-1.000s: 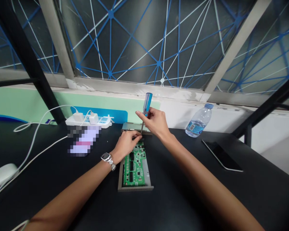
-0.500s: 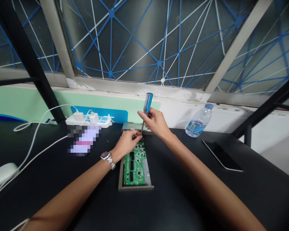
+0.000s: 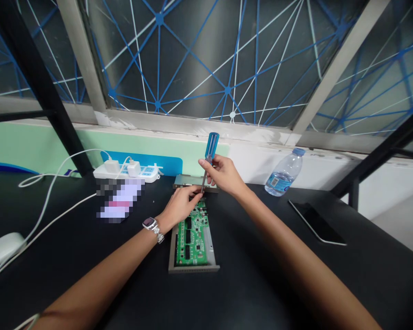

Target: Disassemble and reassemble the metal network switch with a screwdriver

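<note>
A green circuit board (image 3: pixel 192 238) lies in a shallow grey metal tray (image 3: pixel 193 268) on the black table. My right hand (image 3: pixel 223 174) is closed round a screwdriver with a clear blue handle (image 3: pixel 211 144), held nearly upright with its tip down at the far end of the board. My left hand (image 3: pixel 181 204), a watch on its wrist, rests on that same far end with the fingers curled and pinched close to the screwdriver tip. What the fingertips pinch, if anything, is hidden.
A grey metal cover (image 3: pixel 189 182) lies just beyond the board. A white power strip (image 3: pixel 125 173) with chargers and white cables sits at the back left, a white case (image 3: pixel 3 249) at the left edge. A water bottle (image 3: pixel 285 173) and a dark phone (image 3: pixel 317 222) are on the right.
The right hand and screwdriver have shifted very slightly to the right; the handle has turned a little. The left hand has hardly moved.
</note>
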A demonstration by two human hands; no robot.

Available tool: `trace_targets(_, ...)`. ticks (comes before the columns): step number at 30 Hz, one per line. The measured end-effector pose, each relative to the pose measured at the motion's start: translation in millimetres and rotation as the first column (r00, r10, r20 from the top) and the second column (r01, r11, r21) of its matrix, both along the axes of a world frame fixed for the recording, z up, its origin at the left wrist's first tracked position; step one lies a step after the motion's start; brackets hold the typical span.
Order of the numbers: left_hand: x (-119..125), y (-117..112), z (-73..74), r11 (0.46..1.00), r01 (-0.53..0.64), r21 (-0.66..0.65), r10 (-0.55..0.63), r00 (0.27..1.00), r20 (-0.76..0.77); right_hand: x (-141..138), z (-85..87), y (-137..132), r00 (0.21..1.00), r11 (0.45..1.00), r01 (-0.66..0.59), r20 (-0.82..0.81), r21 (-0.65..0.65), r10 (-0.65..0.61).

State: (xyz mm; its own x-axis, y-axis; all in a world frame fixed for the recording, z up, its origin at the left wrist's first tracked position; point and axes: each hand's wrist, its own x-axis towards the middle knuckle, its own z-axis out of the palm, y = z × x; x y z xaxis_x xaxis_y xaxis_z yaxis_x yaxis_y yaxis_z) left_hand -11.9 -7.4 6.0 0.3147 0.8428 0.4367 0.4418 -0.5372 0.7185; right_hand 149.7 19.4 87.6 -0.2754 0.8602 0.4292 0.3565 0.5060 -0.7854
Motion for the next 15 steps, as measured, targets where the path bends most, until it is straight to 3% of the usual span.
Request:
trace_targets(4,0.0,-1.8,1.0,1.000,-0.009,0.019,0.010,0.999,-0.035,-0.3,0.1,-3.1,0.988,0.983,0.143,0.044,0.116,-0.149)
trace_targets(8,0.6,-1.7,0.5,0.999,-0.038,0.021,0.039,0.998,-0.044,-2.3,0.8,-8.4,0.937,0.908,0.304,0.082,0.287,-0.340)
trace_targets(11,0.5,-1.7,0.5,0.999,-0.048,0.019,0.049,0.997,-0.059,-3.7,1.8,-10.6,0.914,0.874,0.332,0.109,0.355,-0.392)
trace_targets(15,0.8,-2.5,1.5,0.999,-0.040,0.020,0.041,0.998,-0.054,-2.5,3.6,-10.5,0.917,0.881,0.298,0.147,0.367,-0.371)
